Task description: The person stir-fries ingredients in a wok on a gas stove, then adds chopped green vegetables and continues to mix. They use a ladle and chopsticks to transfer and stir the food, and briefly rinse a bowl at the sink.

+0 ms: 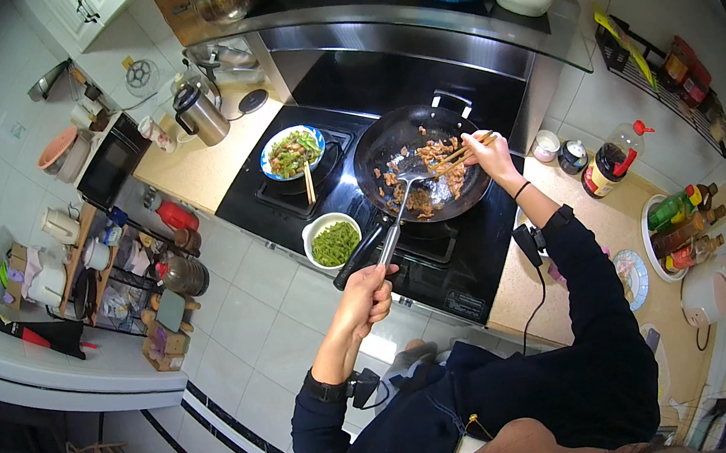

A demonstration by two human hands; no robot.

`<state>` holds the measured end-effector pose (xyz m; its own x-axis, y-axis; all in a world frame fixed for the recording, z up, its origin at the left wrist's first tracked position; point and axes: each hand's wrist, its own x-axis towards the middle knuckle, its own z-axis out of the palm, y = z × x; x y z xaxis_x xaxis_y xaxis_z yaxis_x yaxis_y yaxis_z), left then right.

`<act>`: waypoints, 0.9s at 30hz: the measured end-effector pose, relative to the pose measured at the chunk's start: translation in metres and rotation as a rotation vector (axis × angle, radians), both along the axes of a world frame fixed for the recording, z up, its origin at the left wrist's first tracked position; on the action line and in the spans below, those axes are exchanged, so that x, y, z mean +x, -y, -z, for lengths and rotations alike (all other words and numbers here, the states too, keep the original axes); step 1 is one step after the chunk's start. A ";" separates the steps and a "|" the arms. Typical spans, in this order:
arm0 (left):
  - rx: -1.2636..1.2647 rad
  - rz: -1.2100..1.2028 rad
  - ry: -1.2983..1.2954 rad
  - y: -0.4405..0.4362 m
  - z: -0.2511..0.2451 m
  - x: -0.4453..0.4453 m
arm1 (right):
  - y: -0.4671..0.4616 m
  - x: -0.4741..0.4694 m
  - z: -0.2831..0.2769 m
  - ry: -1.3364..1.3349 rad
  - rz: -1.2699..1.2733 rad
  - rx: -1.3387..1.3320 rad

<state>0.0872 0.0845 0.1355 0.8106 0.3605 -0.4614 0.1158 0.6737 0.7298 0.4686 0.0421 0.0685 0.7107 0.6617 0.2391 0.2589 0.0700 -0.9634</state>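
My left hand (364, 302) is closed round the handle of a metal spatula (395, 230), whose head rests in a black wok (370, 157) on the cooktop. My right hand (488, 156) grips wooden chopsticks (454, 161), their tips among small browned meat pieces (439, 150) in the wok. The wok's black handle (366, 251) points towards me, beside the spatula. Left of it stands a white bowl of chopped green vegetables (335, 242). Farther back, a blue-rimmed plate (264, 151) holds a cooked green dish, with another pair of chopsticks (309, 184) leaning over its edge.
A steel kettle (204, 117) stands on the left counter. Jars (545, 145), a large sauce bottle (603, 171) and a white tray (656, 257) of bottles occupy the right counter. A glass-edged shelf (376, 15) overhangs the back. A black cable (540, 299) hangs near my right arm.
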 end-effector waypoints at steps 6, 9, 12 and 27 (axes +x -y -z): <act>0.039 0.006 -0.015 -0.004 0.004 0.001 | 0.009 0.004 -0.015 0.013 0.050 -0.003; 0.059 0.004 -0.022 -0.005 0.004 -0.002 | 0.009 0.007 -0.014 0.020 0.158 0.066; 0.080 -0.003 0.001 -0.006 -0.001 -0.007 | 0.007 0.010 -0.009 0.115 0.107 -0.066; 0.089 -0.120 0.065 -0.008 -0.016 -0.025 | -0.015 -0.066 -0.013 0.581 -0.105 -0.008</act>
